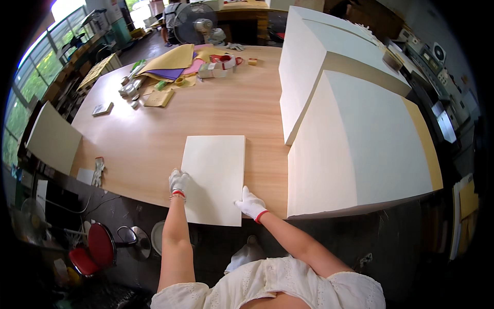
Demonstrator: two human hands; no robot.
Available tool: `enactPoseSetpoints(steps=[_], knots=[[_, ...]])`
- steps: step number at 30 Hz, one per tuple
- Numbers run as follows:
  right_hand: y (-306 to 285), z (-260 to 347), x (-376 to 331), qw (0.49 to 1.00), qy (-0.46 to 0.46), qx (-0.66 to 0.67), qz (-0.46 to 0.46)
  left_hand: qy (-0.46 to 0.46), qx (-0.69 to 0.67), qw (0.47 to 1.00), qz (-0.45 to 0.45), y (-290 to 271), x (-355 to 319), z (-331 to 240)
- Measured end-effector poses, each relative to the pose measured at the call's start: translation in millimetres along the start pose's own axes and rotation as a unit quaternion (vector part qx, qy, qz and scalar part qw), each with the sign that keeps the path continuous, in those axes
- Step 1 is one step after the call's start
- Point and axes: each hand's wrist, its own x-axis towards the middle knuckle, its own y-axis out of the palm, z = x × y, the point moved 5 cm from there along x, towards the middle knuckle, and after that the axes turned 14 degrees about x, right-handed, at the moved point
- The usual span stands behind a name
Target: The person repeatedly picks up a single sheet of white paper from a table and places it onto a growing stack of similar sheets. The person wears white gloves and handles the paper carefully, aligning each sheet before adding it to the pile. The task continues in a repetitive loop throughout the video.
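1. We see a block of cream paper (216,180) lying flat on the wooden table (139,147), its near end jutting past the table's front edge.
2. We find the two hands apart, one at each long side of the block, both in white gloves with red cuffs.
3. The left hand (178,181) touches the left side, its fingers bent; the right hand (251,203) meets the right side lower down, nearer the front corner.
4. The undersides of the fingers are hidden from us, so we cannot tell whether either hand is clamped on the paper.
5. To the right we have a large paper pile (381,134), with a taller pile (303,67) behind it.
6. Near the table's left edge we see a loose glove (98,171).
7. Farther back we note yellow sheets (167,61) over a purple sheet (167,75).
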Motion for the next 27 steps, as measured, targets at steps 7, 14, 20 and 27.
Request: enactPoseSetpoints(steps=[7,14,20,27], knots=[[-3.7,10.0,9.9,0.999,0.001,-0.02,-0.031,0.006,-0.143,0.989,0.05,27.0,54.0,-8.2],[1.5,4.5,7.7,0.999,-0.03,-0.007,-0.04,0.026,-0.124,0.991,0.036,21.1,52.8,-11.8],[-23.5,-13.4,-72.7,0.973,-0.207,0.091,0.043,0.109,-0.076,0.986,-0.104,-21.4,41.9,-73.3],[-124.7,-123.1,-220.4,0.953,-0.244,0.176,0.042,0.61,-0.293,0.736,0.038,-221.2,-226.1,-359.4]])
